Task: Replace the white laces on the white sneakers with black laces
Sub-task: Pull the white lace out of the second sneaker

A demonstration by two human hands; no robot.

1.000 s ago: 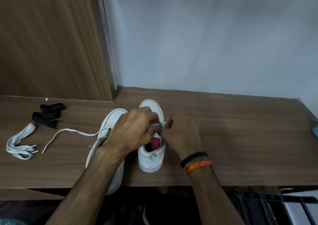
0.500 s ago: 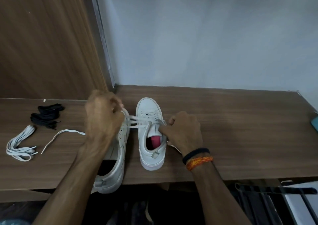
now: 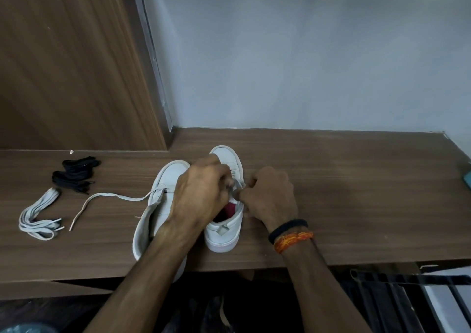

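Two white sneakers stand side by side on the wooden shelf [image 3: 356, 192]. The right sneaker [image 3: 224, 233] has a pink lining and still carries a white lace. My left hand [image 3: 201, 195] and my right hand [image 3: 270, 195] meet over its eyelets, both pinching that white lace [image 3: 238, 185]. The left sneaker [image 3: 163, 187] lies partly under my left forearm. A loose white lace end [image 3: 102, 197] trails from it to the left. Two black laces [image 3: 74, 172] lie bundled at far left, with a bunched white lace [image 3: 40, 215] in front of them.
A wooden panel [image 3: 76, 65] rises at the left and a grey wall behind. The right sneaker's heel sits close to the shelf's front edge; the left sneaker's heel hangs over it. A teal object [image 3: 467, 179] shows at the right edge. A dark rack [image 3: 395, 289] lies below.
My left hand, which had pulled the lace out to the left over the left sneaker, has come back to the right sneaker's eyelets next to my right hand.
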